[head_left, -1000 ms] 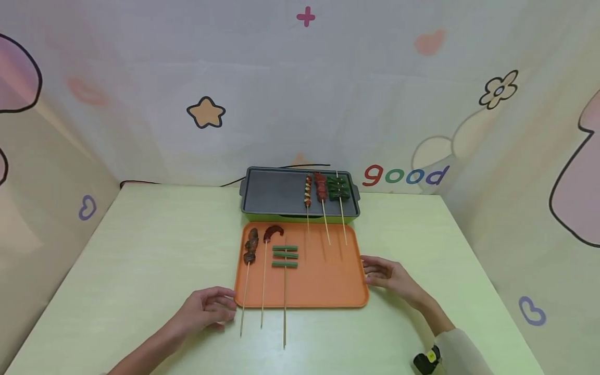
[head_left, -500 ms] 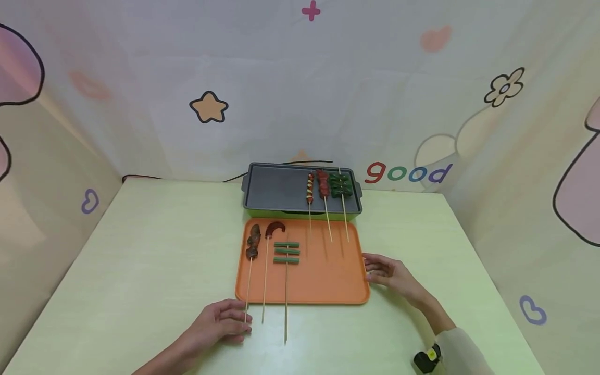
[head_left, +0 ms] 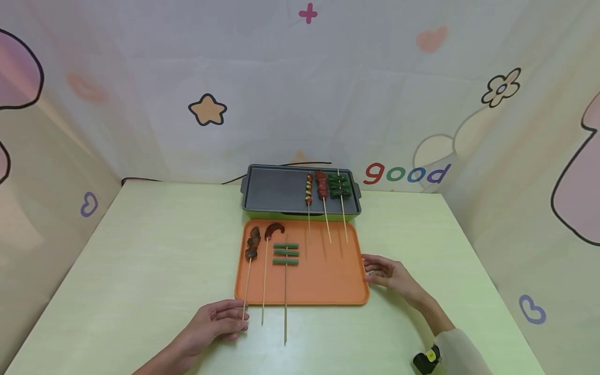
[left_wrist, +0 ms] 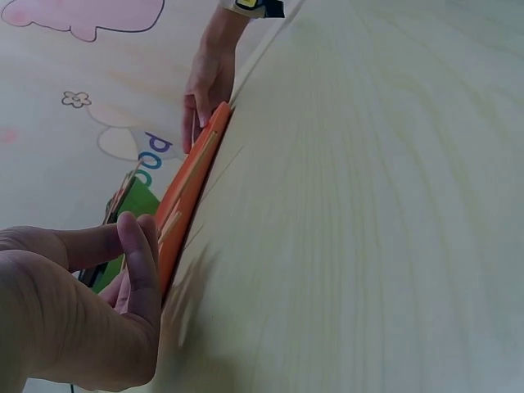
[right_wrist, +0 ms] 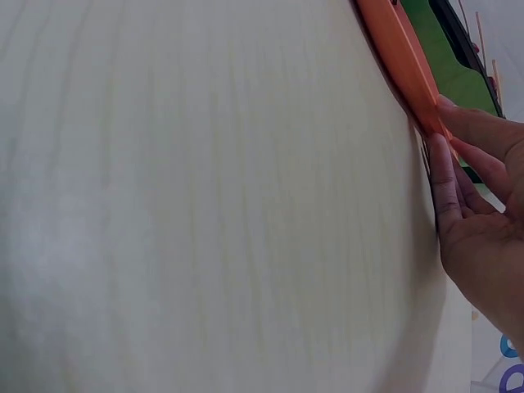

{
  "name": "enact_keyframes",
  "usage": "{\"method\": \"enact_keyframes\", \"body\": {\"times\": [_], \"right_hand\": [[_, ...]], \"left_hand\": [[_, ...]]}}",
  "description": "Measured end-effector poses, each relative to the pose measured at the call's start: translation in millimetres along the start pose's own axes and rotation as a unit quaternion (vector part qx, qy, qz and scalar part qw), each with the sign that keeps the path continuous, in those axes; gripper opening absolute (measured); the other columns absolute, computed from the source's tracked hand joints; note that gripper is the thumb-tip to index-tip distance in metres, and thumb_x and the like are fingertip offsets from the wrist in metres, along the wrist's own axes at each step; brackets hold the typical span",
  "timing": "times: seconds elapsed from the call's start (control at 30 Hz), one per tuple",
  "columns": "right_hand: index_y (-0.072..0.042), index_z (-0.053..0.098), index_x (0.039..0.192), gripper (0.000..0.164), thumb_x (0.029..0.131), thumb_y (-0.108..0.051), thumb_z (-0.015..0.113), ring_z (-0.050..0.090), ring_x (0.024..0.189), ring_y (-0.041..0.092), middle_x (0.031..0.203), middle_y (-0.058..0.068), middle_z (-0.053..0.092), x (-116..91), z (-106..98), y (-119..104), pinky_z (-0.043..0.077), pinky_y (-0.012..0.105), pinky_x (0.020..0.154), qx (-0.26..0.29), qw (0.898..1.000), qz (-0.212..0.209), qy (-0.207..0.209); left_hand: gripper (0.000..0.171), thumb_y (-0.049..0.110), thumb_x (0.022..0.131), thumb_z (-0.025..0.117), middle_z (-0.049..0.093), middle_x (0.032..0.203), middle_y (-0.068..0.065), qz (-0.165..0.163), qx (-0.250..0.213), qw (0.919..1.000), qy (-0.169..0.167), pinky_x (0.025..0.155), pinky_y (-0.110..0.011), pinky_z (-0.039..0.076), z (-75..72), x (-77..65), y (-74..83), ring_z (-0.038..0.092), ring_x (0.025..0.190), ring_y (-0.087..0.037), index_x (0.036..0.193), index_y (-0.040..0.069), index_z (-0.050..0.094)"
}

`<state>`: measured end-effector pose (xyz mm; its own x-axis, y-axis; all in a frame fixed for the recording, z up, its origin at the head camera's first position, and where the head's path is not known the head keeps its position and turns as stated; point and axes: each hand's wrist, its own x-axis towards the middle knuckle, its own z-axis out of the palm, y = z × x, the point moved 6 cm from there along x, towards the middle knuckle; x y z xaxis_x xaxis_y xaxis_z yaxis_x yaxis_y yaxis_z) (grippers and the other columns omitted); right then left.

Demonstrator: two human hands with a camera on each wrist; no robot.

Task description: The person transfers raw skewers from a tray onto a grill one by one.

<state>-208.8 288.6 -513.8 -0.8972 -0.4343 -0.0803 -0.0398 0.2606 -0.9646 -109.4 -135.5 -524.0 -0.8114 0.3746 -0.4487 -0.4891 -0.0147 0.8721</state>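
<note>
Meat (head_left: pixel 252 244) lies on the left of the tray (head_left: pixel 328 284), its stick (head_left: pixel 248 281) pinched in my left grip (head_left: pixel 219 323); my right grip (head_left: pixel 390 273) touches the opposite rim (head_left: pixel 358 242), whether holding, I can't tell. A sideways swing could drag the red skewer (head_left: pixel 269 230).

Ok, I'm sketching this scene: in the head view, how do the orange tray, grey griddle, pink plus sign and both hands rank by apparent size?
1. Orange tray
2. Grey griddle
3. Left hand and right hand: too alike to rank
4. Pink plus sign
</note>
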Motion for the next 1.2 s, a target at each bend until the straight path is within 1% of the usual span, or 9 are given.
{"method": "enact_keyframes", "body": {"times": [0.13,0.23,0.37,0.57,0.63,0.8,0.93,1.07,1.2], "right_hand": [[0.013,0.04,0.149,0.059,0.098,-0.001,0.065,0.064,0.11,0.0,0.137,0.031,0.055,0.1,0.9,0.3,0.054,0.015,0.092,0.001,1.0,0.003,0.002],[0.014,0.04,0.149,0.059,0.098,-0.001,0.065,0.064,0.109,0.0,0.138,0.039,0.05,-0.1,1.4,-0.1,0.054,0.015,0.092,0.001,1.0,0.004,0.004],[0.014,0.041,0.148,0.058,0.097,-0.001,0.065,0.065,0.108,0.0,0.136,0.034,0.054,-1.1,0.6,0.6,0.054,0.016,0.091,0.001,1.0,0.007,0.009],[0.013,0.042,0.148,0.058,0.097,-0.001,0.065,0.065,0.108,0.0,0.132,0.015,0.062,-1.7,1.0,2.3,0.054,0.016,0.091,0.003,1.0,0.008,0.011],[0.014,0.041,0.148,0.057,0.098,-0.001,0.065,0.065,0.108,0.0,0.132,0.017,0.061,-1.4,1.3,1.8,0.054,0.016,0.091,0.002,1.0,0.004,0.011],[0.014,0.041,0.148,0.057,0.098,-0.002,0.065,0.064,0.11,0.0,0.138,0.037,0.052,-0.3,2.9,-1.1,0.053,0.015,0.092,-0.002,1.0,-0.003,0.008],[0.015,0.04,0.148,0.058,0.098,-0.002,0.064,0.064,0.11,0.0,0.139,0.042,0.048,0.0,4.0,-2.9,0.053,0.015,0.092,0.002,1.0,-0.005,0.004],[0.015,0.039,0.148,0.058,0.098,0.0,0.064,0.064,0.11,-0.001,0.14,0.043,0.047,-0.7,3.6,-3.1,0.053,0.015,0.091,0.005,1.0,-0.002,0.005],[0.014,0.039,0.148,0.058,0.098,0.0,0.064,0.064,0.109,-0.001,0.14,0.042,0.047,-0.9,3.0,-2.5,0.054,0.015,0.091,0.003,1.0,-0.002,0.006]], "left_hand": [[0.066,0.012,0.093,0.074,0.073,0.111,0.004,-0.001,-0.003,1.0,0.0,0.08,-0.023,0.058,-1.2,-1.9,-0.8,0.073,0.096,-0.009,0.149,-0.007,0.043],[0.066,0.013,0.093,0.075,0.073,0.112,0.004,0.001,-0.004,1.0,0.005,0.078,-0.022,0.058,-2.2,-3.5,-0.7,0.073,0.096,-0.008,0.149,-0.005,0.045],[0.064,0.015,0.094,0.074,0.074,0.114,0.004,0.007,-0.007,0.9998,0.015,0.077,-0.021,0.057,-4.7,-7.3,2.5,0.073,0.097,-0.008,0.149,-0.002,0.046],[0.065,0.02,0.095,0.073,0.073,0.115,0.008,0.012,-0.012,0.9986,0.049,0.078,-0.021,0.055,-12.2,-11.5,12.0,0.073,0.1,-0.007,0.151,0.003,0.045],[0.064,0.021,0.095,0.073,0.073,0.116,0.008,0.012,-0.018,0.9976,0.066,0.079,-0.021,0.055,-15.4,-11.3,15.2,0.072,0.101,-0.006,0.151,0.006,0.046],[0.063,0.019,0.096,0.072,0.073,0.116,0.009,0.021,-0.028,0.9945,0.098,0.081,-0.021,0.055,-21.8,-7.2,26.0,0.072,0.102,-0.005,0.152,0.01,0.046],[0.062,0.017,0.096,0.072,0.073,0.117,0.008,0.038,-0.031,0.9922,0.115,0.081,-0.02,0.055,-23.2,-1.8,38.3,0.072,0.101,-0.006,0.152,0.011,0.047],[0.062,0.016,0.095,0.073,0.072,0.116,0.007,0.052,-0.037,0.9916,0.112,0.081,-0.02,0.055,-20.7,6.1,50.1,0.072,0.101,-0.006,0.151,0.013,0.049],[0.063,0.014,0.096,0.071,0.07,0.115,0.009,0.067,-0.04,0.9931,0.088,0.083,-0.019,0.054,-17.4,16.0,60.6,0.072,0.101,-0.005,0.153,0.01,0.047]]}}
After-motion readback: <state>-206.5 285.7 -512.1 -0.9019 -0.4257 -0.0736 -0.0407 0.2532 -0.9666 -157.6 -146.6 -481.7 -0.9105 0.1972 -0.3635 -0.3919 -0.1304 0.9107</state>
